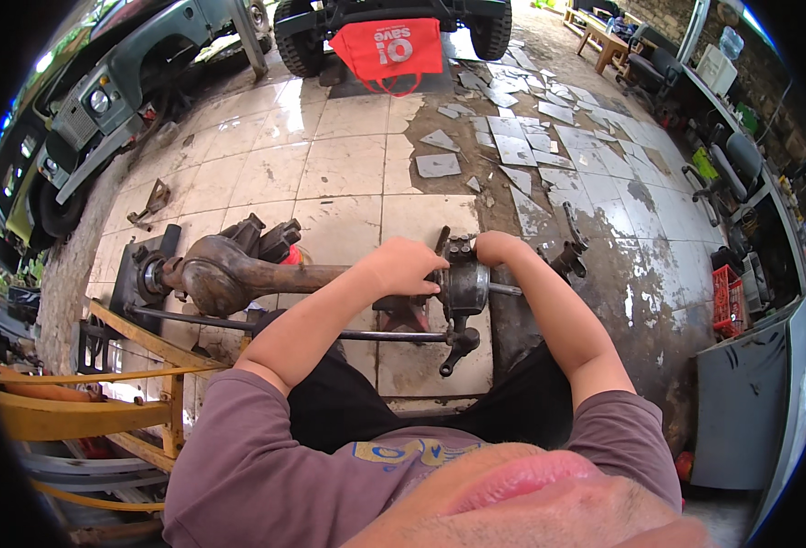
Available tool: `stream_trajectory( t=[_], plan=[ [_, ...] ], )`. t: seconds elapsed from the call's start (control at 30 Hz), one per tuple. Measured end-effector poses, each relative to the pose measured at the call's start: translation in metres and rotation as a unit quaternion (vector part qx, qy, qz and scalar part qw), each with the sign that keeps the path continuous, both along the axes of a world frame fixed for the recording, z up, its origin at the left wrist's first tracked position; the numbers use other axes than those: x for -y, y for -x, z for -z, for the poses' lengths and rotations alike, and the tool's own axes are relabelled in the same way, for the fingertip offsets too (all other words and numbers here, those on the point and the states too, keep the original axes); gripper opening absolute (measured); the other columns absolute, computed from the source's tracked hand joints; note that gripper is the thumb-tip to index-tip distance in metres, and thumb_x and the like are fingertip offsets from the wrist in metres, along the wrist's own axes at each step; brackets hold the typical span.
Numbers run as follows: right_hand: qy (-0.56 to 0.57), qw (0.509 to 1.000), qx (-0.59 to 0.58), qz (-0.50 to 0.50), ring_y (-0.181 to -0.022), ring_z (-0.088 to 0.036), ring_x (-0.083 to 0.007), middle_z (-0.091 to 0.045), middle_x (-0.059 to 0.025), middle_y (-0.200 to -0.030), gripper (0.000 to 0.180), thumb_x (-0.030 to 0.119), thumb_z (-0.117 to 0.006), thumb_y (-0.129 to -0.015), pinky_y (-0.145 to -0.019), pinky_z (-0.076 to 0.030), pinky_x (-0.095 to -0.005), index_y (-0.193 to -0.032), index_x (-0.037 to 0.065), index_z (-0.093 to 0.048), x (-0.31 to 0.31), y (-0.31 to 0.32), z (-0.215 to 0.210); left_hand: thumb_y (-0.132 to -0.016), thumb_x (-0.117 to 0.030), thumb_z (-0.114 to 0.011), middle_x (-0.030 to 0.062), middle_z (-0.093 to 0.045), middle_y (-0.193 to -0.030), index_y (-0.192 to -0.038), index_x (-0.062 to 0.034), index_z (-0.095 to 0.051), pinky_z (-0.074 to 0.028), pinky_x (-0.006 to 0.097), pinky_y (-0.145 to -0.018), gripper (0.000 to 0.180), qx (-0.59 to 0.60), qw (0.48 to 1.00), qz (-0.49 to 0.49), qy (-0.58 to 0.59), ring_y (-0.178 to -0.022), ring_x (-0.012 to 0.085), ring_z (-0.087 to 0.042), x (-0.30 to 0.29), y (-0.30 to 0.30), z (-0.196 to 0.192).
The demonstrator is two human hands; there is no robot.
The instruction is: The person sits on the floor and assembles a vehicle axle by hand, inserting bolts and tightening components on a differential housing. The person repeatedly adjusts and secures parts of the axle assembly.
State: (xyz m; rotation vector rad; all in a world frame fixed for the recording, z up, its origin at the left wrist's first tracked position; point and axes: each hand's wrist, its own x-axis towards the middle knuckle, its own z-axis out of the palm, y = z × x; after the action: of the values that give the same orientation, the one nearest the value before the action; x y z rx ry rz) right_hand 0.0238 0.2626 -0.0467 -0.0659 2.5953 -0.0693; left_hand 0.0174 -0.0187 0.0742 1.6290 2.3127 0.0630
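Note:
A greasy vehicle axle [304, 277] lies crosswise on the floor before me, its round differential housing [216, 276] to the left. At its right end is a dark steering knuckle [466, 290] with bolts on top. My left hand [409, 265] grips the knuckle's left edge, fingers bent and thumb lower down. Against its upper right side my right hand [501, 247] is closed, most fingers hidden behind the wrist. A long tie rod [366, 335] runs along the near side to a lower arm [458, 352]. A reddish support [403, 315] shows partly under the axle.
Another dark metal part [567, 260] rests right of my right forearm. A yellow metal frame [102, 416] stands near left. Broken tiles [522, 146] litter the far floor. A red bag [389, 50] hangs on a vehicle ahead; a red crate [727, 300] and grey cabinet [741, 411] stand right.

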Motion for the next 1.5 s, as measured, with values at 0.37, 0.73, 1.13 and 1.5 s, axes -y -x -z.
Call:
stream_trajectory(
  t=[0.37, 0.73, 1.13, 1.5],
  plan=[
    [0.005, 0.998, -0.044, 0.053, -0.103, -0.076, -0.0383, -0.078, -0.0227, -0.11, 0.024, 0.008, -0.065, -0.084, -0.089, -0.06, -0.0475, -0.099, 0.002, -0.083, 0.01, -0.01, 0.001, -0.095, -0.046, -0.074, 0.0113, -0.077, -0.119, -0.142, -0.02, -0.069, -0.059, 0.047, -0.092, 0.054, 0.0, 1.0, 0.013, -0.01, -0.112, 0.0331, -0.072, 0.0, 0.001, 0.006],
    [-0.008, 0.999, -0.024, 0.036, -0.105, -0.076, -0.0386, -0.078, -0.0229, -0.111, 0.026, 0.01, -0.064, -0.086, -0.09, -0.06, -0.0475, -0.103, 0.002, -0.082, 0.01, -0.004, 0.0, -0.095, -0.046, -0.073, 0.0111, -0.078, -0.117, -0.141, -0.0224, -0.069, -0.058, 0.048, -0.092, 0.052, 0.003, 1.0, 0.016, 0.002, -0.112, 0.0334, -0.073, 0.0, 0.001, 0.009],
    [0.027, 0.997, -0.056, 0.052, -0.1, -0.076, -0.0406, -0.078, -0.0248, -0.106, 0.024, 0.011, -0.064, -0.085, -0.089, -0.06, -0.0491, -0.096, 0.0, -0.082, 0.001, -0.017, 0.01, -0.094, -0.048, -0.074, 0.0127, -0.077, -0.116, -0.138, -0.0206, -0.071, -0.06, 0.047, -0.091, 0.052, 0.001, 0.999, -0.008, 0.036, -0.11, 0.033, -0.073, 0.0, 0.002, 0.017],
    [0.013, 0.998, -0.059, 0.015, -0.101, -0.076, -0.0407, -0.078, -0.0245, -0.107, 0.027, 0.011, -0.062, -0.085, -0.089, -0.06, -0.0496, -0.099, -0.001, -0.081, 0.013, -0.018, 0.006, -0.086, -0.055, -0.077, 0.0112, -0.08, -0.106, -0.134, -0.0199, -0.072, -0.062, 0.048, -0.084, 0.059, 0.028, 0.976, 0.114, 0.186, -0.102, 0.0333, -0.077, 0.0, -0.041, 0.089]
  ],
)
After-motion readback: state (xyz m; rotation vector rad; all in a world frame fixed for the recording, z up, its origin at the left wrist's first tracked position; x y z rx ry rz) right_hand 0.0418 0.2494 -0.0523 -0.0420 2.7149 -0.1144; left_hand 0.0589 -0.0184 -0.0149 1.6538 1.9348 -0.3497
